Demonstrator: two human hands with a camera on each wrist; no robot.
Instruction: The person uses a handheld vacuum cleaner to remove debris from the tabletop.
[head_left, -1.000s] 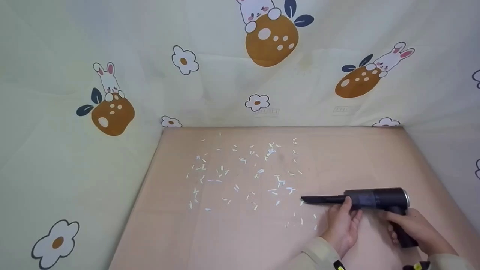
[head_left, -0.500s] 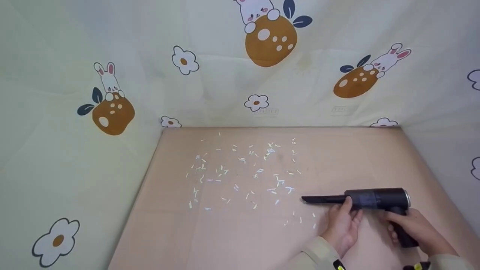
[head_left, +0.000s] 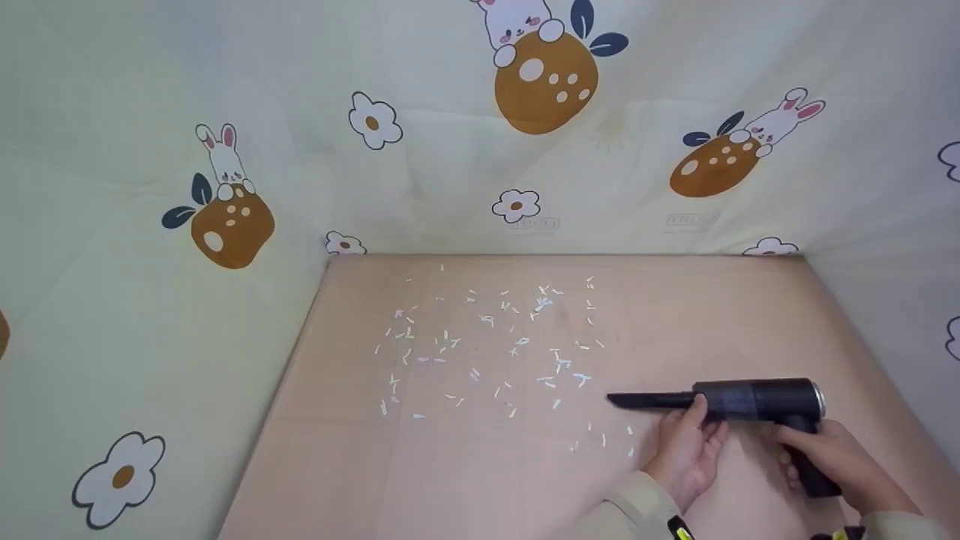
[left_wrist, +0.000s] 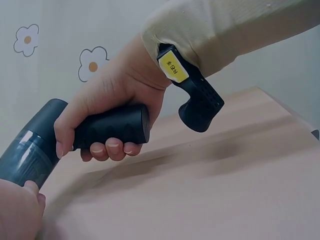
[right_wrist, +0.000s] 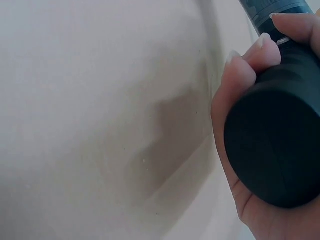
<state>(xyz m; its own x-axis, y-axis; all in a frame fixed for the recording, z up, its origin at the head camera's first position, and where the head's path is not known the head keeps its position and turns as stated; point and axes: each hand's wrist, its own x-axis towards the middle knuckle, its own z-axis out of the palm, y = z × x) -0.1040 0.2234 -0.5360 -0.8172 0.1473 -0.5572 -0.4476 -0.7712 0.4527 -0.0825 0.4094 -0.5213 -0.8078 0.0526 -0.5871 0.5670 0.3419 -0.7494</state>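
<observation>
A black handheld vacuum with a clear dust chamber and a slim nozzle lies level at the right in the head view, nozzle pointing left. My right hand grips its handle; in the left wrist view those fingers wrap the grip. My left hand holds the front of the body from below, thumb against its side. In the right wrist view the handle's rounded end fills the right side. Small pale paper scraps lie scattered left of the nozzle tip, a few of them below it.
The scraps lie on a tan tabletop. Pale cloth walls printed with rabbits and flowers enclose it at the back and both sides. A black wrist camera mount sits on the right wrist.
A scrap at the nozzle tip one second ago is gone from there. The hands and vacuum have hardly moved; the head view has shifted slightly.
</observation>
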